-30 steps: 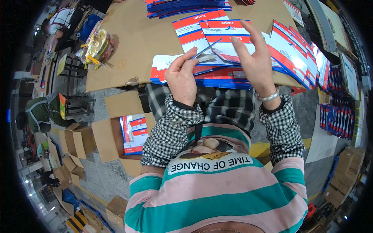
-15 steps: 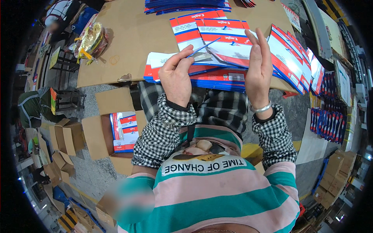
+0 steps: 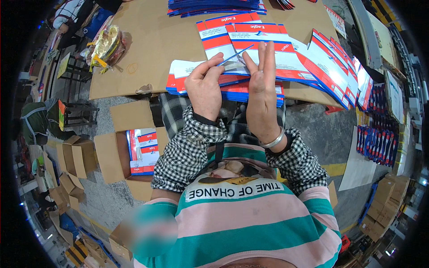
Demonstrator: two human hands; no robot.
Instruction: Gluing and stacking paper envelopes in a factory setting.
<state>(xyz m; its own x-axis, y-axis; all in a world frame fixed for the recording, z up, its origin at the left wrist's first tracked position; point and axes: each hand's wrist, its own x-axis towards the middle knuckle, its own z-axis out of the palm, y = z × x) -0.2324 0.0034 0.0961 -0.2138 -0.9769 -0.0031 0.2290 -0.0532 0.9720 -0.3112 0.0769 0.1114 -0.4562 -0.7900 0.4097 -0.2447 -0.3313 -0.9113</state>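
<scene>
Over the near edge of the table, my left hand pinches a thin, blue-edged carton between thumb and fingers. This carton shows almost edge-on, so most of its face is hidden. My right hand is upright just to its right, fingers stretched out and nothing held. Its fingertips are close to the carton's far end; whether they touch it I cannot tell. Flat red, white and blue cartons lie beyond both hands. Beneath them, a pile of similar flat cartons reaches the table edge.
More cartons fan out at the right, and a blue-edged stack lies at the far side. A clear bag is on the table's left. An open cardboard box with packed cartons stands on the floor at left.
My right hand has swung left, from over the right-hand cartons to beside the held carton. The left hand keeps its pinch and has hardly moved.
</scene>
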